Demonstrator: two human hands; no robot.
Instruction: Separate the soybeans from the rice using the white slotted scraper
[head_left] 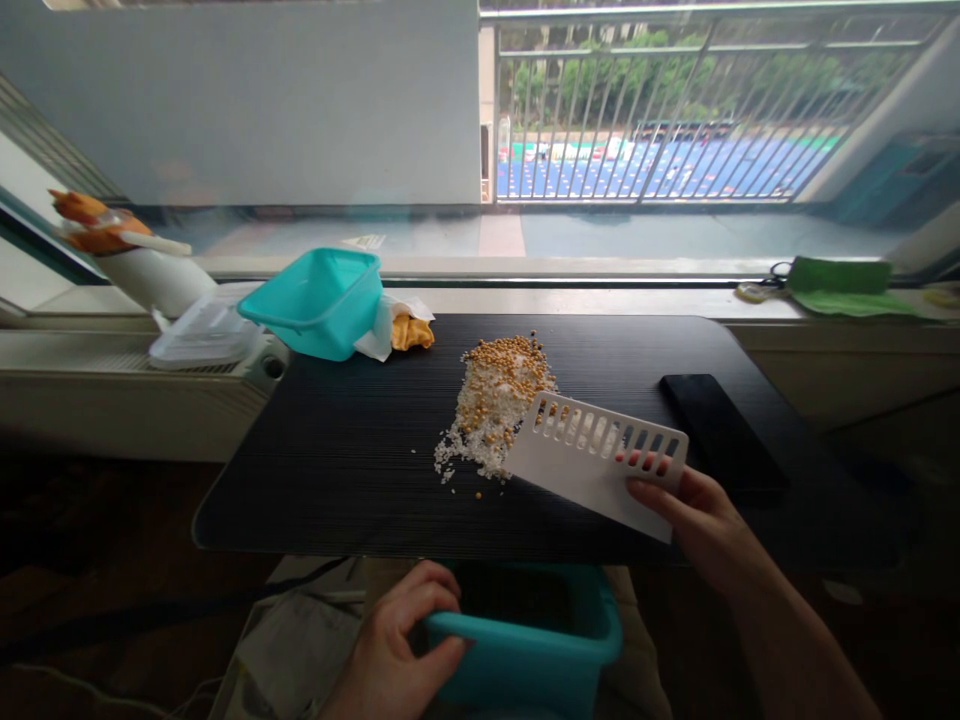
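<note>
Through my head view, the right hand (709, 515) is closed around the right end of a white slotted plate (577, 470), thumb on the near face and fingers behind it, some showing through the slots. I have the plate slanting over the worktop (330, 470), its left end overlapping the right side of a heap of mixed grains (499, 400). Beans and pale grains show through several slots; I can't tell whether the plate's lower edge touches the surface.

The heap lies near the middle of the worktop, yellow beans mostly at the far end, white grains spread at the near end, a few dark ones among them. One yellow bean (478, 496) sits apart on the near side.

My left hand (401, 635) is partly curled, pinching the rim of a turquoise tub (525, 670) between thumb and fingers. The tub stands below the near edge of the worktop; its inside is too dark for me to read.

Toward the far left I see a second turquoise tub (322, 310), with white paper (377, 335) and a yellow cloth (412, 333) just beside it. On the right lies a flat black slab (705, 420).
</note>
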